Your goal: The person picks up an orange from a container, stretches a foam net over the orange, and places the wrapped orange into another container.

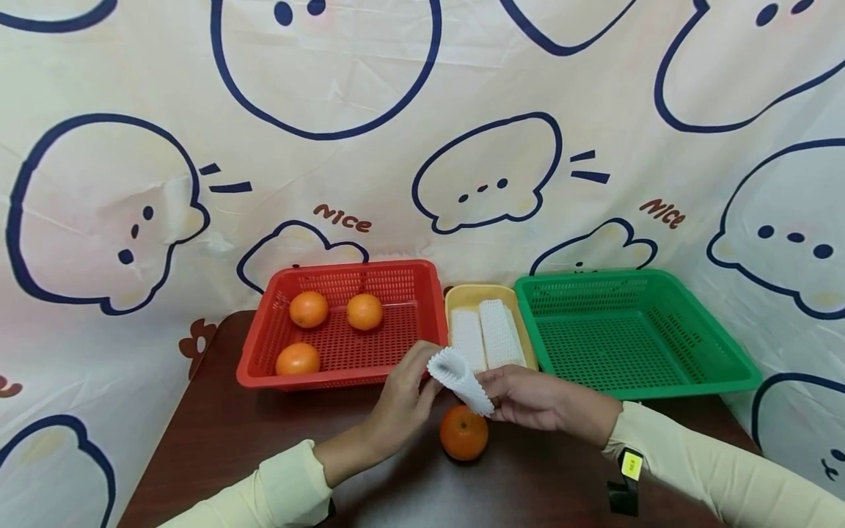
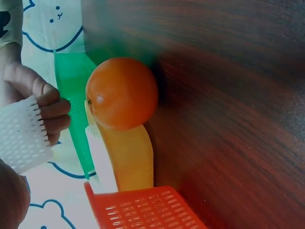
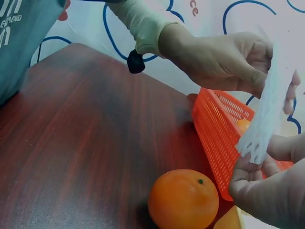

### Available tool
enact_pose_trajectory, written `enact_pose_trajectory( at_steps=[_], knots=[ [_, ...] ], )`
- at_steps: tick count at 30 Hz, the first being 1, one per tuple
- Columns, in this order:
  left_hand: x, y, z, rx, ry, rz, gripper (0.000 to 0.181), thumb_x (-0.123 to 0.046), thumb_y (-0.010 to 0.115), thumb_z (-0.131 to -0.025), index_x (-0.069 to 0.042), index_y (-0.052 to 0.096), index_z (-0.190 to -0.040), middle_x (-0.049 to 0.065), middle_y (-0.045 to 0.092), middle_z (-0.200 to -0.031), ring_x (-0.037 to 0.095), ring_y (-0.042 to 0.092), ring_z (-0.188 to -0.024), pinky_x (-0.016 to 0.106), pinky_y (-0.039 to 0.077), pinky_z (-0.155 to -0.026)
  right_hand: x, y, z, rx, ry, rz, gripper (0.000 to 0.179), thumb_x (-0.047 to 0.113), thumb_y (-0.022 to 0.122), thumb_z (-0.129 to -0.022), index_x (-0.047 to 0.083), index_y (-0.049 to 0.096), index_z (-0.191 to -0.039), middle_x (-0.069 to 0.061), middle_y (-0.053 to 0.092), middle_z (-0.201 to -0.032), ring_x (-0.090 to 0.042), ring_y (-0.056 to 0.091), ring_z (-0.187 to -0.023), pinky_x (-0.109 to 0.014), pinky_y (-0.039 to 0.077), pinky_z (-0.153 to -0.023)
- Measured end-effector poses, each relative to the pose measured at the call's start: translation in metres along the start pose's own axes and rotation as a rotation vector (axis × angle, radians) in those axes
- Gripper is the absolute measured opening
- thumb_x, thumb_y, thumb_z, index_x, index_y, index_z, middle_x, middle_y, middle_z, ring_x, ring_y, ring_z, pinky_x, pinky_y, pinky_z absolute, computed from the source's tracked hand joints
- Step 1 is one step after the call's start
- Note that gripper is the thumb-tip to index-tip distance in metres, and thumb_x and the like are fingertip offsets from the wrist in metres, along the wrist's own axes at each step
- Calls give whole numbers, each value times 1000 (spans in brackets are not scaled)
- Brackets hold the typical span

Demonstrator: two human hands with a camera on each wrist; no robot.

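Between both hands is a white foam net sleeve, raised above the table, its scalloped mouth partly spread. My left hand pinches the sleeve's upper left end. My right hand grips its lower right end between thumb and fingers, as the right wrist view shows on the foam net sleeve. Just below the sleeve, an orange stands on the dark wooden table, touched by neither hand. It appears large in the left wrist view as the orange.
A red basket with three oranges stands at the back left. Beside it, a yellow tray holds more foam net sleeves. To the right is a green basket. A patterned cloth hangs behind the table.
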State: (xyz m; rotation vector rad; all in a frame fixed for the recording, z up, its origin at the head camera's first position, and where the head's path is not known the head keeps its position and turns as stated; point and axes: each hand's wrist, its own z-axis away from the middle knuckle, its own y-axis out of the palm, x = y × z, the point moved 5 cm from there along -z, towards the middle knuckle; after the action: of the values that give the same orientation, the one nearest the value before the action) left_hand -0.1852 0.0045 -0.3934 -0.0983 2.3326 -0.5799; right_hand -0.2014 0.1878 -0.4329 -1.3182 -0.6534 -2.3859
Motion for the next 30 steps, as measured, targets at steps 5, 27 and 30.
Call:
enact_pose_trajectory(
  at_steps=[5, 27, 30],
  knots=[
    [10, 9, 1, 78, -230, 75, 37, -7, 62, -101, -11, 51, -137, 4, 56, -132, 17, 57, -126, 37, 54, -103, 3, 0, 0, 20, -47, -66, 25, 7, 53, -104, -3, 49, -127, -5, 65, -114, -14, 65, -104, -27, 55, -92],
    [31, 34, 19, 97, -1027, 867, 28, -5, 55, -103, 10, 55, -127, 4, 61, -101, 15, 59, -92, 30, 57, -91, 10, -6, -11, -97, -160, -91, 25, 14, 47, -108, -4, 50, -125, -8, 64, -117, -14, 65, -104, -27, 56, -92],
    [32, 36, 23, 145, -1055, 869, 18, -5, 55, -103, 5, 57, -117, 4, 60, -97, 15, 59, -90, 27, 56, -86, 15, -11, -11, -101, -210, -189, 22, 17, 40, -110, 0, 48, -122, -4, 66, -111, -12, 65, -100, -27, 56, -90]
  ],
)
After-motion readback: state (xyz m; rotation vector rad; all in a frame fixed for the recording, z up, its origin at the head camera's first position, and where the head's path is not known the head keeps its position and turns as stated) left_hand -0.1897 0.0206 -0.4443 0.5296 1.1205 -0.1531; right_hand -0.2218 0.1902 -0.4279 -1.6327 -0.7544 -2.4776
